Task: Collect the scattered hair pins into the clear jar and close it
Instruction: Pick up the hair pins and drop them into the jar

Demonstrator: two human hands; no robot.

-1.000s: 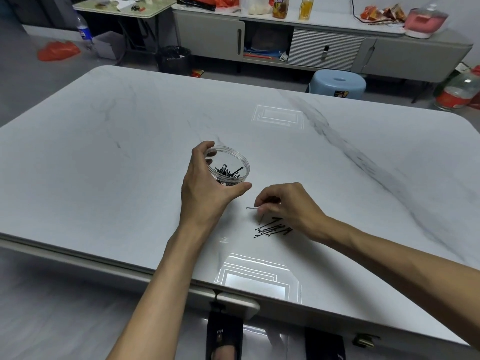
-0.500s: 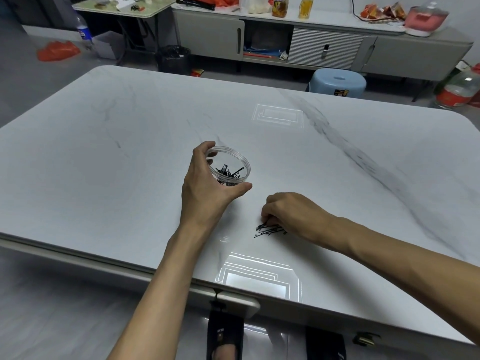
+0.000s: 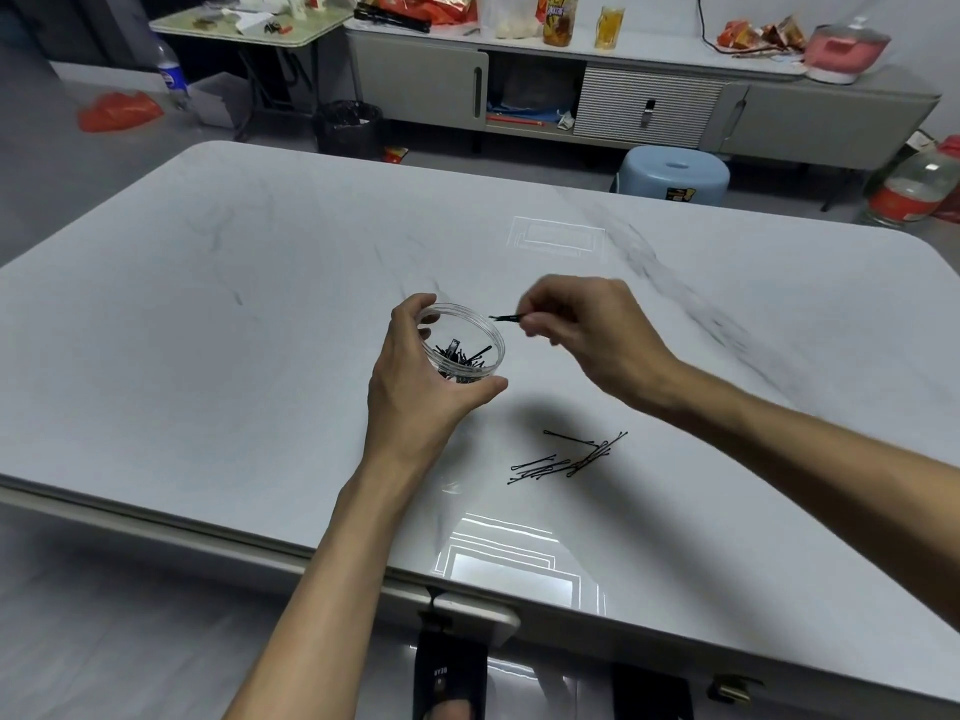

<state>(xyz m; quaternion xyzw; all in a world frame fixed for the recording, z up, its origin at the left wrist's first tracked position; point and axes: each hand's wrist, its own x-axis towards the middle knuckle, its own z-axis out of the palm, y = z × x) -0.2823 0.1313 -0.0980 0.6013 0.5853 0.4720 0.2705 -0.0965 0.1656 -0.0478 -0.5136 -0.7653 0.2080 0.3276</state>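
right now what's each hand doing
Left hand: closed around the clear jar.
Right hand: pinching a hair pin beside the jar's rim.

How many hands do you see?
2. The left hand wraps the clear jar on the table; the right hand pinches a hair pin beside its rim.

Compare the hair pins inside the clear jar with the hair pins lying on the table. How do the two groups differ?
The pins in the clear jar are heaped in a tangle, held in by the wall of the clear jar; the pins on the table lie flat and loosely fanned. The left hand grips the jar; nothing touches the table pins. Both groups are thin and black.
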